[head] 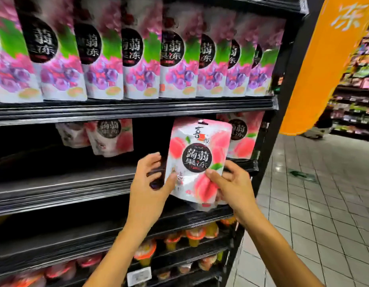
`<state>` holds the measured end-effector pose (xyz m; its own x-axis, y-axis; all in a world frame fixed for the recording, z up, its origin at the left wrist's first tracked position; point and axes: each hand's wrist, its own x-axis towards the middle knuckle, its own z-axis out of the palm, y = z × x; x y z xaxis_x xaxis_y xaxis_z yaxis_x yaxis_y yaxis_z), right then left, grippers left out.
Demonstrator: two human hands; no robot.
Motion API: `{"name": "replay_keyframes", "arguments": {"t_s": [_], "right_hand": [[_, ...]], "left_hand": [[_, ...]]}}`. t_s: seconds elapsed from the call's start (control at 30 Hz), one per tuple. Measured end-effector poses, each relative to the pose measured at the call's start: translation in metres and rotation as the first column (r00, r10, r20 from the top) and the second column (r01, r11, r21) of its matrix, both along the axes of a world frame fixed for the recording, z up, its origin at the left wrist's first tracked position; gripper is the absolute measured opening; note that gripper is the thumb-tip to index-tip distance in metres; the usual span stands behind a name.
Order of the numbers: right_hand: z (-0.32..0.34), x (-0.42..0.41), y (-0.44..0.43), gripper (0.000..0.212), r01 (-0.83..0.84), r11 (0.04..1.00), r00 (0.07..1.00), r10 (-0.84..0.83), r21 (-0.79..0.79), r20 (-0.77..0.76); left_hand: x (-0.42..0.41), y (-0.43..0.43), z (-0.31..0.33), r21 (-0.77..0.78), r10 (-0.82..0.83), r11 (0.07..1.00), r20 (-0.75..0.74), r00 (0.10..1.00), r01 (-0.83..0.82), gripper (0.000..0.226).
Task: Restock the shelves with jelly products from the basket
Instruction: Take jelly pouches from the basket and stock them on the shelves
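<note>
Head view: both hands hold one peach jelly pouch (197, 160) upright in front of the middle shelf (61, 187), just outside its front lip. Left of the hands the shelf bay is dark and mostly bare, with wide free room reaching back to two peach pouches (109, 137) that stand deep inside, up and to the left. Directly beyond the held pouch, to its upper right, another peach pouch (243, 135) stands near the shelf's black end post (283, 83). Right of the hands the aisle opens onto a pale tiled floor (316, 195).

The left hand (149, 183) grips the pouch's lower left edge, thumb on the front, fingers spread behind. The right hand (231, 185) clamps the lower right corner, thumb pressed across the printed front, fingers wrapped behind. Both forearms rise from the bottom of the frame and converge.

The pouch is glossy, soft film, white and pink, with a black round label and a hang-hole at the top. Above the hands, a tight row of shiny grape pouches (142, 54) fills the upper shelf. Below the hands, small orange-lidded jelly cups (195, 235) sit on lower racks. An orange banner (324, 65) hangs to the upper right.
</note>
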<state>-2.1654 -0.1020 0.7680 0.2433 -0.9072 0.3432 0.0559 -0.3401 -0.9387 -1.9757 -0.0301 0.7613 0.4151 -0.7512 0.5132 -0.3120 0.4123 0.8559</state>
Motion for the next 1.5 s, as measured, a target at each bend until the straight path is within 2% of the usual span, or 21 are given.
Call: {"name": "replay_keyframes", "arguments": {"t_s": [0.07,0.13,0.23,0.3,0.37,0.53,0.63,0.7,0.73,0.87,0.97,1.1,1.27,1.5], "right_hand": [[0.003,-0.015,-0.023,0.008,0.034,0.999,0.999,-0.033,-0.008,0.022],[0.008,-0.022,-0.044,0.007,0.100,0.994,0.994,-0.098,-0.041,0.037],[0.017,-0.026,-0.069,0.013,0.163,0.982,0.987,-0.161,-0.097,0.027],[0.020,-0.029,-0.084,0.005,0.162,0.981,0.987,-0.161,-0.106,0.019],[0.022,-0.030,-0.096,0.011,0.161,0.982,0.987,-0.162,-0.101,-0.006],[0.018,-0.026,-0.114,0.023,0.099,0.982,0.978,-0.127,-0.163,-0.168],[0.015,-0.034,-0.119,0.041,0.045,0.995,0.972,-0.066,-0.093,-0.227],[0.011,-0.046,-0.122,0.027,0.035,0.992,0.966,-0.065,-0.121,-0.251],[0.008,-0.051,-0.124,0.024,0.063,0.987,0.955,-0.103,-0.150,-0.277],[0.000,-0.059,-0.125,0.036,0.241,0.918,0.847,-0.357,-0.314,-0.395],[-0.002,-0.057,-0.126,0.036,0.326,0.884,0.767,-0.455,-0.335,-0.453],[-0.004,-0.053,-0.131,0.038,0.336,0.895,0.774,-0.440,-0.293,-0.456],[-0.007,-0.053,-0.130,0.037,0.352,0.885,0.769,-0.459,-0.304,-0.445],[-0.007,-0.062,-0.129,0.023,0.376,0.883,0.780,-0.465,-0.281,-0.419]], "left_hand": [[-0.027,-0.013,-0.004,-0.035,0.089,0.996,0.255,0.963,-0.083,0.037],[-0.051,-0.027,-0.005,-0.005,0.065,0.998,0.402,0.913,-0.069,0.034],[-0.074,-0.048,-0.006,0.100,0.014,0.992,0.534,0.845,-0.079,0.048],[-0.082,-0.060,-0.008,0.100,0.040,0.987,0.600,0.799,-0.125,0.053],[-0.088,-0.073,-0.011,0.091,0.061,0.983,0.645,0.762,-0.156,0.056],[-0.096,-0.098,-0.028,0.111,0.083,0.952,0.801,0.593,-0.285,0.063],[-0.097,-0.104,-0.035,0.086,0.099,0.950,0.829,0.550,-0.302,0.066],[-0.099,-0.107,-0.037,0.077,0.102,0.950,0.839,0.534,-0.303,0.066],[-0.099,-0.108,-0.038,0.073,0.105,0.949,0.844,0.527,-0.306,0.067],[-0.103,-0.113,-0.035,0.072,0.107,0.944,0.858,0.503,-0.323,0.068],[-0.107,-0.115,-0.034,0.082,0.103,0.942,0.853,0.512,-0.325,0.068],[-0.105,-0.117,-0.033,0.072,0.123,0.932,0.859,0.497,-0.355,0.068],[-0.111,-0.119,-0.033,0.085,0.118,0.944,0.814,0.569,-0.318,0.069],[-0.120,-0.117,-0.034,0.182,0.049,0.933,0.790,0.611,-0.309,0.069]]}}
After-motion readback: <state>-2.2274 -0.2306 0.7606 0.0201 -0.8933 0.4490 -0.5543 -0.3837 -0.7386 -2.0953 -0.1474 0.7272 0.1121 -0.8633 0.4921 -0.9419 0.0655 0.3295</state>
